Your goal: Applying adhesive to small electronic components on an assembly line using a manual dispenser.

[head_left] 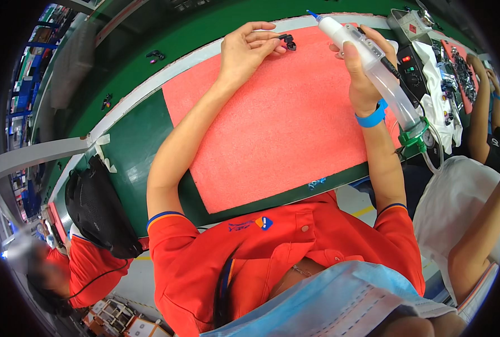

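Head view, only view. Two own hands, well apart, both occupied. Left hand [249, 49], top centre: thumb and fingers pinched on one small black part [289, 42], above the upper edge of the pink mat [278, 135]. Right hand [362, 73], upper right: closed around one syringe dispenser [394, 96], tilted, its blue tip toward the upper left; the two held items do not touch.

Counts: dispenser, 1; blue wristband [372, 114], 1, on right wrist; further black pieces on the green belt [194, 35], upper left, 2 clearly seen [155, 55] [107, 101]. Dark parts on the tray at far right: too crowded to count.

Around: black controller box [411, 72] and white cloth [431, 84], right of the dispenser; metal box [409, 25], upper right; black bag [99, 206], lower left. Co-workers: one at right edge, one at lower left. Obstruction: face mask [340, 303] covers bottom centre; right hand hides part of the dispenser.
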Demonstrator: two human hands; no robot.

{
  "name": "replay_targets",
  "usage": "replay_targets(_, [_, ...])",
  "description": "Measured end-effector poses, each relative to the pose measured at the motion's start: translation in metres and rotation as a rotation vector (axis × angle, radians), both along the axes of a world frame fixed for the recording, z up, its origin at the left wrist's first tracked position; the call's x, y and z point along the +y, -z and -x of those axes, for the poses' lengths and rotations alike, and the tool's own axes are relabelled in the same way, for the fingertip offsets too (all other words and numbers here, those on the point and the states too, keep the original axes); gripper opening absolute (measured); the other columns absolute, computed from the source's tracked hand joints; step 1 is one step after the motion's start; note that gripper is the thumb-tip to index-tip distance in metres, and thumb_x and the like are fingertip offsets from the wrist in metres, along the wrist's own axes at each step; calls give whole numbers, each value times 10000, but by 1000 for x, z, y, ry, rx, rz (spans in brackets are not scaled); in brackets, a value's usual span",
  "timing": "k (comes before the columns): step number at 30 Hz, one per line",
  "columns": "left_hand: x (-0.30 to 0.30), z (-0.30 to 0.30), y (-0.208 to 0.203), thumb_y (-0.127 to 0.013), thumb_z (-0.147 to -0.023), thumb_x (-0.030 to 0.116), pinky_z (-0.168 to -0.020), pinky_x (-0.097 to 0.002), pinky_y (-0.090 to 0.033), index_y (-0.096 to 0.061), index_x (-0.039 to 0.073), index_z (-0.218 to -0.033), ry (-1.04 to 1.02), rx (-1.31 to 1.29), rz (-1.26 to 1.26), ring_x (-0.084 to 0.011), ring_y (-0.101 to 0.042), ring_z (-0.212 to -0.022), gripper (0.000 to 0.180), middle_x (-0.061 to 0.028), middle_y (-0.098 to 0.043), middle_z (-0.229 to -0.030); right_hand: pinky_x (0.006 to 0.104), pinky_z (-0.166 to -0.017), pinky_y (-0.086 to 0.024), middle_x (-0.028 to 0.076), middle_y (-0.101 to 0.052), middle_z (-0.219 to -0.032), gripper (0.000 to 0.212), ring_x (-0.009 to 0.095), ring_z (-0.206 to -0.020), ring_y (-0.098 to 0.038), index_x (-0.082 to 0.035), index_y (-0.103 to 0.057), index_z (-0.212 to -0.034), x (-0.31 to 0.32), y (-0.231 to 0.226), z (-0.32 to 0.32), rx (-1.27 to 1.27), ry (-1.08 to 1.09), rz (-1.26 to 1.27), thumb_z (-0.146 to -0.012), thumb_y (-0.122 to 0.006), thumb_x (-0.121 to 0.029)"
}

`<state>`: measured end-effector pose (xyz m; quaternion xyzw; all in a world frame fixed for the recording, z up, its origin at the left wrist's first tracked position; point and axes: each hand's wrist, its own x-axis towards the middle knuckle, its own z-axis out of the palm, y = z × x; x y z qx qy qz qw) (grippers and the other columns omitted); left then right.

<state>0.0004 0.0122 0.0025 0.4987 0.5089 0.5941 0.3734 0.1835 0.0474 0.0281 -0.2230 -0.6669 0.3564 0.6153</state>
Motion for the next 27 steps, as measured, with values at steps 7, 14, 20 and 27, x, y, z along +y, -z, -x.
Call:
replay_targets(7, [-1, -2, 2, -553, -748, -11, -619, -225, -509, -502, -69, -952, -9, 46, -46, -175, -614, -675, 218, -148, -593, -815, 313, -603, -522, 195, -547, -895, 334, 265, -711, -604, 45, -429, -1034, 1, 0, 1, -9, 3, -35, -748, -572, -50])
replay_targets(14, [4, 1, 0, -563, -747, 19, -583, -208, -491, -570, -49, -859, -66, 106, -73, -147, -614, -656, 131, -111, -611, -761, 297, -597, -516, 189, -549, -883, 333, 247, -705, -603, 41, -428, -1033, 5, 4, 2, 12, -4, -53, -746, -574, -44])
replay_targets(20, [54, 57, 2, -604, -712, 115, -527, -205, -447, -632, 35, -777, -335, 436, -50, -108, -599, -590, 107, -78, -626, -675, 281, -591, -506, 169, -544, -894, 354, 227, -698, -599, 28, -424, -1043, 9, 5, -7, -152, 111, -116, -738, -587, -48])
replay_targets(27, [81, 84, 1, -619, -675, 169, -718, -347, -403, -629, 81, -731, -434, 1160, -297, -256, -502, -827, 105, -78, -588, -766, 245, -668, -460, 128, -537, -913, 390, 170, -773, -566, -1, -436, -1060, 6, 3, -6, -190, 217, -133, -726, -620, -83])
